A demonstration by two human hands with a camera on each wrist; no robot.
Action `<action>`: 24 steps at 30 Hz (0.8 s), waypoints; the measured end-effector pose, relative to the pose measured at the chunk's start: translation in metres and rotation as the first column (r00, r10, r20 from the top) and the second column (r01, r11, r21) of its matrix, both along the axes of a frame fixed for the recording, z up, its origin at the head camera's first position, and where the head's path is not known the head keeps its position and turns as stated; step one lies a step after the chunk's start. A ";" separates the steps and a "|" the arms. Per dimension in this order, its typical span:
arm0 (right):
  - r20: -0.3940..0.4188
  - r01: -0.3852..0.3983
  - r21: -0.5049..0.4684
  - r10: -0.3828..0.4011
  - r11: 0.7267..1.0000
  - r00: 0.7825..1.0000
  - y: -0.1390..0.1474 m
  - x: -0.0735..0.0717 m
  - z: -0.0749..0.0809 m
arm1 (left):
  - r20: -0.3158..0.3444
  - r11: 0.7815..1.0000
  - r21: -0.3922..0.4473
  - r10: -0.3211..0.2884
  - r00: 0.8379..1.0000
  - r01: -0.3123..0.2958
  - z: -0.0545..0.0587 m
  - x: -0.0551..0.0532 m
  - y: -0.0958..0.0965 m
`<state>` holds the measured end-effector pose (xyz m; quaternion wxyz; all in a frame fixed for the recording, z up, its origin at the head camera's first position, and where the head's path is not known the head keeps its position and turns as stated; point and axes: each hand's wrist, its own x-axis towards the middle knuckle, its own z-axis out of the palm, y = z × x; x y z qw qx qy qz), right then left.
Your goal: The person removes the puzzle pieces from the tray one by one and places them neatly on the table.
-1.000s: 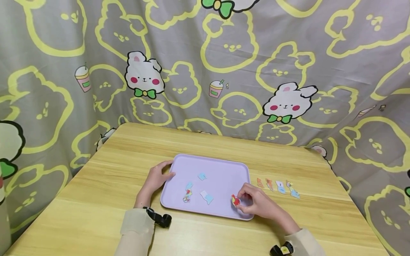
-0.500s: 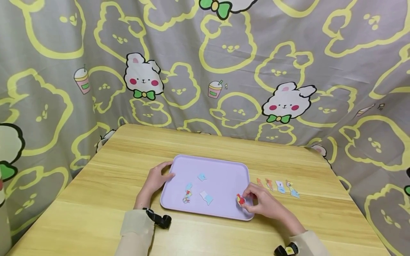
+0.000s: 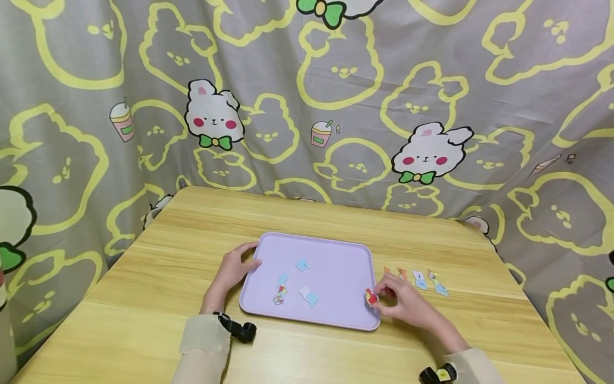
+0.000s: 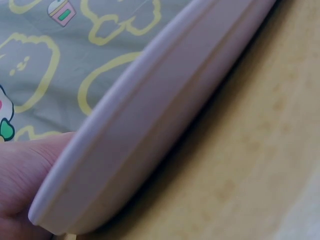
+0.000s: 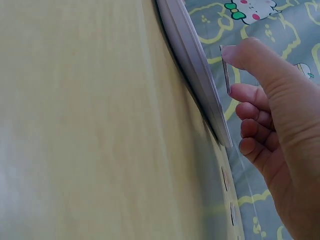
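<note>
A flat puzzle piece [image 3: 371,297] printed in red and yellow is pinched between the thumb and fingers of my right hand [image 3: 404,301], over the right rim of a lilac tray [image 3: 336,266]. In the right wrist view the puzzle piece [image 5: 225,72] shows edge-on between thumb and index finger, raised above the tray. My left hand [image 3: 235,266] grips the tray's left edge, thumb over the rim. On the tray lie a small blue piece [image 3: 302,265], a white-and-blue piece [image 3: 308,296] and a colourful joined strip [image 3: 281,289].
Right of the tray, on the wooden table [image 3: 144,288], several pieces lie in a row, among them a white-and-blue one [image 3: 419,279] and a yellow-and-blue one [image 3: 438,284]. My right hand partly covers the orange ones. A patterned curtain [image 3: 273,69] hangs behind the table.
My right hand has moved to the right with the red-and-yellow puzzle piece, from over the tray's right part to its right rim. The left hand and tray have stayed put.
</note>
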<state>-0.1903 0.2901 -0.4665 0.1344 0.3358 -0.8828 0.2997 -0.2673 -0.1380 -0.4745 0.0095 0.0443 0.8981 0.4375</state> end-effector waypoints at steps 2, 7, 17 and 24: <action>-0.007 0.025 0.015 -0.025 1.000 1.000 0.002 0.000 0.000 | 0.002 1.000 0.004 0.000 1.000 0.000 0.000 0.000 0.000; 0.013 0.012 0.004 -0.013 1.000 1.000 0.007 -0.001 0.000 | 0.007 1.000 0.010 -0.002 1.000 0.002 0.000 0.000 0.000; 0.014 0.046 0.017 -0.046 0.999 0.999 0.019 -0.003 0.000 | 0.004 1.000 0.009 -0.005 1.000 0.005 0.001 0.000 -0.001; -0.013 0.043 0.003 -0.043 0.999 0.999 0.026 -0.004 -0.001 | 0.001 1.000 0.006 -0.006 1.000 0.006 0.000 0.000 -0.001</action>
